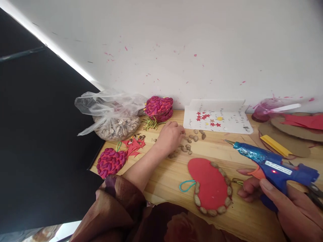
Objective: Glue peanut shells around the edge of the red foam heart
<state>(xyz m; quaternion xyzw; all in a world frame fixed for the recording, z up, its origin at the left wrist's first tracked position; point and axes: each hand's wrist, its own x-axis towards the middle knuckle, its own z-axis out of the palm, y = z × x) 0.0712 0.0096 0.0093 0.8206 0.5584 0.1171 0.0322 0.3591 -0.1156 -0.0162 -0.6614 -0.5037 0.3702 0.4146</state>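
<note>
My left hand (170, 136) reaches across the wooden table (166, 174) and rests on several loose brown shells (189, 141), fingers curled onto them. My right hand (282, 201) grips a blue glue gun (272, 166) with its nozzle pointing left and a red light on. Between the hands lies a red heart cutout (208, 183) with shells glued along its right and lower edge and a teal loop (187, 186) at its left.
A clear plastic bag of shells (113, 117) sits at the back left. Painted magenta shell hearts (158, 107) are stacked by the wall; another (110, 162) lies front left beside red paper leaves (133, 146). Star-sticker paper (217, 119), brown card shapes (285, 134) and a pink cup (264, 109) lie to the right.
</note>
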